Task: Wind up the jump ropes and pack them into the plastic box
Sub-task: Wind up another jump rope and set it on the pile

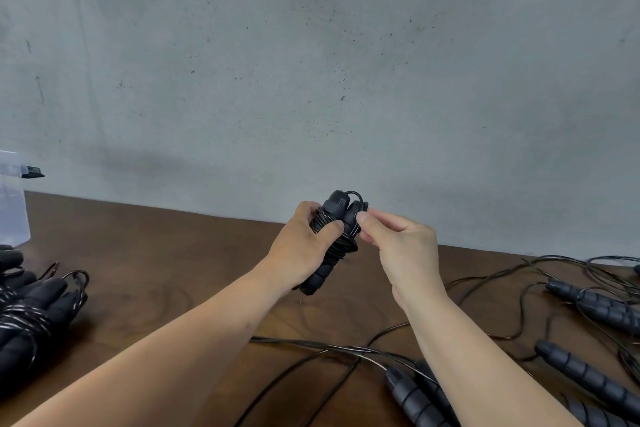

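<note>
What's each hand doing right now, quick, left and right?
Left hand: closed, gripping the wound jump rope by its handles.
Right hand: closed, pinching the cord end at the top of the same bundle.

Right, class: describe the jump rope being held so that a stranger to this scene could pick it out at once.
Start at the brown wooden table against the grey wall, strewn with black jump ropes. Above its middle, the left hand grips a wound jump rope, and the right hand pinches its cord near the top. Unlike the loose ropes lying at the right and the wound bundles at the left, it alone is off the table.
</note>
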`<state>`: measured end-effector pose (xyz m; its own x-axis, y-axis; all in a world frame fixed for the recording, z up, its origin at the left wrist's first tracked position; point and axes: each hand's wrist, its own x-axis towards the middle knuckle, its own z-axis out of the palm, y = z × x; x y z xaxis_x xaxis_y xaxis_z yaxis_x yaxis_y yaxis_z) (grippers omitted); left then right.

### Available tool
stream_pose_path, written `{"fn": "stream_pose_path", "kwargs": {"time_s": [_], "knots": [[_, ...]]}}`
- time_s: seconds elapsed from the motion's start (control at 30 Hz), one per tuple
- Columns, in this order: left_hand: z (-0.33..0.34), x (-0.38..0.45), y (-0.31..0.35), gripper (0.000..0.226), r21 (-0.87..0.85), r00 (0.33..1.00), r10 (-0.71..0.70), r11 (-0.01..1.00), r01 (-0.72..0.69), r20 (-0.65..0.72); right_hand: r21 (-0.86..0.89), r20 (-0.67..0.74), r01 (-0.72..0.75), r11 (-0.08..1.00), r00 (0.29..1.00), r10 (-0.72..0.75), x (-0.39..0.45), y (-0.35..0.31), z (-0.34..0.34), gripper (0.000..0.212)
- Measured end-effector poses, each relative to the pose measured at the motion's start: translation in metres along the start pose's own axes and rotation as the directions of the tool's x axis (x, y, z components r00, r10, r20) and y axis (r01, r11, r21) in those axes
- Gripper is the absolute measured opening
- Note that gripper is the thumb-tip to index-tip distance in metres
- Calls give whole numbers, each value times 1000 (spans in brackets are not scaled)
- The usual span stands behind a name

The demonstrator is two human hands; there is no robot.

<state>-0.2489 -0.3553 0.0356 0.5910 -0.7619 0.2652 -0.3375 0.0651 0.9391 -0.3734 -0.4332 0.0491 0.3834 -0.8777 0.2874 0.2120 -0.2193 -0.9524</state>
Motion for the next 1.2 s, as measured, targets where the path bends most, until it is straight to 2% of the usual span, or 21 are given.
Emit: {"fn": "stream_pose_path", "kwargs": {"time_s": [0.1, 0.23, 0.43, 0.53, 0.6, 0.73, 0.8, 0.9, 1.03, 1.2], "knots": [[2, 0, 0, 25, 45, 999, 24, 999, -23, -31, -40, -46, 6, 999, 999, -7, -1, 1, 5, 13], [3, 0, 0, 31, 196, 997, 60, 979, -51, -41, -207, -157, 60, 976, 983, -93, 0, 6, 11, 14], [-3, 5, 1, 34, 273, 996, 64, 961, -44, -62, -343, -117, 155, 926, 972, -206, -4, 7, 14, 25], [-5, 4, -1, 34, 305, 996, 68, 951, -49, -51, -502, -85, 214, 838, 952, -294, -6, 5, 14, 30], [-6, 3, -3, 32, 334, 996, 73, 941, -52, -50, -576, -8, 252, 777, 949, -314, -7, 2, 13, 29], [-7, 1, -7, 34, 397, 996, 83, 915, -63, -32, -756, 195, 407, 512, 887, -418, -1, 1, 9, 19], [-8, 2, -8, 35, 407, 997, 69, 912, -52, -28, -790, 325, 469, 396, 867, -379, 4, -4, 4, 15], [-11, 1, -9, 34, 415, 999, 45, 909, -38, -6, -798, 506, 544, 259, 839, -201, 13, -20, -2, 14], [-9, -1, -9, 35, 462, 998, 32, 885, -50, 47, -769, 638, 637, 60, 770, 11, 28, -34, -4, 11], [-14, -1, -2, 38, 583, 992, -2, 809, -71, 124, -710, 699, 703, 39, 698, 156, 36, -39, -3, 11]]}}
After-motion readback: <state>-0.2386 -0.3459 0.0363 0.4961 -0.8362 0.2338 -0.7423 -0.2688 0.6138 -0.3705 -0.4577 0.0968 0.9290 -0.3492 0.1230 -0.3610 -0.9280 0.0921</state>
